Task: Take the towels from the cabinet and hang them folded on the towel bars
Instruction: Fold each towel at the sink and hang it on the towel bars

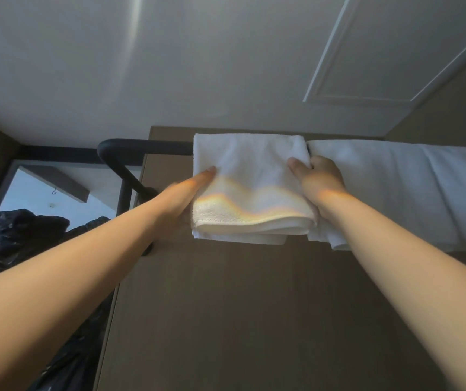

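My left hand [189,190] lies with straight fingers on the left edge of the small folded towel [250,176], though I cannot tell whether hidden fingers pinch it from behind. My right hand [320,180] is curled round its right edge. The towel is draped over the black towel bar [147,146], and it looks light, soft and limp, so I judge it best held by both side edges just below the bar, lest the layers slide apart. Just right of it on the bar hangs a larger white towel [389,187], and below the bar's left end lies a dark crumpled bag [15,235], contents hidden.
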The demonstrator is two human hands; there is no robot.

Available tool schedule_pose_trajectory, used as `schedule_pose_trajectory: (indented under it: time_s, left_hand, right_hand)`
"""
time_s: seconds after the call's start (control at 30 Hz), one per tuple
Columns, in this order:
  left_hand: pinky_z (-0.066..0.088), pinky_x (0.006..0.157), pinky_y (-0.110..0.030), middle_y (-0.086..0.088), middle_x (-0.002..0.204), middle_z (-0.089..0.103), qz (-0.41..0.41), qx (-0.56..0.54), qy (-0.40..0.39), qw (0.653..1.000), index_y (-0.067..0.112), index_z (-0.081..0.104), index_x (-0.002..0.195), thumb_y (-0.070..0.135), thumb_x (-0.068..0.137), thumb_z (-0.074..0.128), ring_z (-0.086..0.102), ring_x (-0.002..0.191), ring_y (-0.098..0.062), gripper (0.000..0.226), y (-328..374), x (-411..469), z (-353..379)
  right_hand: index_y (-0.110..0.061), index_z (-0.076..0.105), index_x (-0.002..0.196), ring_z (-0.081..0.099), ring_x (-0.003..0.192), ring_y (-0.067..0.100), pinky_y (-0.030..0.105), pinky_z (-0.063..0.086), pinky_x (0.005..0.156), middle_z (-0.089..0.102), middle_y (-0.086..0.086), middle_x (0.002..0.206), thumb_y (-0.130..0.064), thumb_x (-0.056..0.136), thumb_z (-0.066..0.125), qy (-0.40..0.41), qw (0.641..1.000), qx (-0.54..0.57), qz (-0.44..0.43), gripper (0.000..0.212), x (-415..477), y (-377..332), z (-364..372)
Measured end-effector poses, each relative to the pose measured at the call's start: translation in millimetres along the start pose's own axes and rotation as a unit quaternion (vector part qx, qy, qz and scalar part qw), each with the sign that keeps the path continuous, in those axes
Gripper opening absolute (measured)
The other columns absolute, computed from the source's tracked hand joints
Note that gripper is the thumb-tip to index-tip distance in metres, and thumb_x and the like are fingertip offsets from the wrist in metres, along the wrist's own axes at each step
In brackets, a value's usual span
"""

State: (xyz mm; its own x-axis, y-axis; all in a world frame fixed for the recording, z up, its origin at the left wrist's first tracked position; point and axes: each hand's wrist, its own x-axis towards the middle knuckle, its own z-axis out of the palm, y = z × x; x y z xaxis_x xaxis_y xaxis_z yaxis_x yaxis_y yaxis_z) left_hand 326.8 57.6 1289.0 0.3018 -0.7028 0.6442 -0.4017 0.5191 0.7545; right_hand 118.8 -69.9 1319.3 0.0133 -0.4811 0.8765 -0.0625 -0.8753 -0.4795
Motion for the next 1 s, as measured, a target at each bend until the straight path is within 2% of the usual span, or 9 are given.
schedule_pose_trajectory:
  time_s: [0.17, 0.3, 0.37, 0.43, 0.57, 0.67, 0.83, 0.9, 1.0]
  left_hand:
    - [0.055, 0.091, -0.037, -0.004, 0.113, 0.072, 0.032, -0.004, -0.016, 0.999, 0.013, 0.065, 0.12, 0.054, 0.086, 0.063, 0.069, 0.105, -0.024, 0.054, -19, -5, 3]
    - [0.054, 0.056, -0.02, 0.0, 0.083, 0.075, 0.052, -0.022, 0.018, 0.998, 0.007, 0.068, 0.102, 0.043, 0.085, 0.068, 0.07, 0.067, -0.013, 0.04, -25, -14, 7]
    - [0.056, 0.073, -0.027, -0.009, 0.091, 0.072, 0.053, -0.041, 0.021, 0.998, -0.003, 0.066, 0.109, 0.041, 0.078, 0.074, 0.066, 0.081, -0.018, 0.055, -28, -19, 7]
    - [0.05, 0.095, -0.042, -0.015, 0.1, 0.069, 0.049, -0.035, 0.021, 0.998, -0.007, 0.065, 0.111, 0.043, 0.068, 0.081, 0.063, 0.093, -0.025, 0.068, -30, -24, 7]
    - [0.048, 0.091, -0.041, -0.016, 0.098, 0.068, 0.062, -0.013, 0.008, 0.998, -0.006, 0.068, 0.102, 0.041, 0.069, 0.083, 0.062, 0.089, -0.025, 0.059, -35, -26, 2]
    - [0.053, 0.081, -0.032, -0.017, 0.098, 0.069, 0.081, -0.015, 0.014, 0.996, -0.005, 0.069, 0.101, 0.037, 0.074, 0.076, 0.065, 0.085, -0.022, 0.05, -38, -26, 1]
    - [0.052, 0.08, -0.04, -0.025, 0.107, 0.068, 0.091, -0.016, 0.042, 0.995, -0.003, 0.07, 0.098, 0.029, 0.085, 0.073, 0.065, 0.086, -0.026, 0.034, -43, -29, 5]
    - [0.055, 0.08, -0.038, -0.019, 0.1, 0.072, 0.091, -0.019, 0.053, 0.994, 0.002, 0.072, 0.092, 0.029, 0.084, 0.072, 0.067, 0.086, -0.025, 0.028, -45, -29, 6]
    - [0.055, 0.088, -0.04, -0.012, 0.097, 0.074, 0.086, -0.023, 0.062, 0.994, 0.007, 0.071, 0.092, 0.037, 0.074, 0.076, 0.07, 0.088, -0.022, 0.036, -46, -29, 7]
  right_hand:
    - [-0.006, 0.055, 0.129, 0.057, 0.112, 0.031, 0.033, 0.044, 0.086, 0.06, 0.012, 0.125, -0.047, 0.097, 0.051, -0.006, 1.0, 0.013, 0.02, 0.051, -11, 0, 2]
    - [-0.015, 0.054, 0.129, 0.065, 0.101, 0.022, 0.036, 0.053, 0.082, 0.064, 0.004, 0.119, -0.047, 0.093, 0.058, -0.068, 0.992, 0.089, 0.059, 0.048, -49, 17, 1]
    - [-0.011, 0.059, 0.118, 0.068, 0.065, 0.014, 0.029, 0.057, 0.057, 0.069, 0.006, 0.097, -0.036, 0.094, 0.062, -0.091, 0.981, 0.16, 0.064, 0.035, -66, 28, 1]
    - [-0.007, 0.062, 0.104, 0.054, 0.039, 0.009, 0.019, 0.045, 0.038, 0.065, 0.006, 0.073, -0.032, 0.095, 0.062, -0.083, 0.979, 0.178, 0.054, 0.026, -73, 36, 1]
    - [-0.007, 0.063, 0.091, 0.047, 0.034, 0.007, 0.017, 0.038, 0.035, 0.06, 0.007, 0.062, -0.034, 0.094, 0.062, -0.062, 0.982, 0.17, 0.05, 0.028, -71, 43, 9]
    - [-0.007, 0.063, 0.089, 0.051, 0.036, 0.008, 0.017, 0.04, 0.037, 0.063, 0.008, 0.061, -0.038, 0.093, 0.063, -0.057, 0.985, 0.152, 0.055, 0.031, -71, 52, 14]
    - [-0.011, 0.06, 0.083, 0.064, 0.056, 0.014, 0.025, 0.055, 0.058, 0.068, 0.008, 0.077, -0.039, 0.091, 0.065, -0.057, 0.986, 0.13, 0.086, 0.029, -72, 66, 22]
    - [-0.011, 0.061, 0.096, 0.067, 0.083, 0.02, 0.037, 0.058, 0.08, 0.066, 0.009, 0.1, -0.039, 0.09, 0.067, -0.058, 0.983, 0.144, 0.093, 0.03, -72, 67, 24]
    - [-0.014, 0.051, 0.128, 0.057, 0.116, 0.023, 0.046, 0.046, 0.104, 0.058, 0.004, 0.125, -0.046, 0.09, 0.064, -0.071, 0.982, 0.142, 0.102, 0.052, -73, 64, 24]
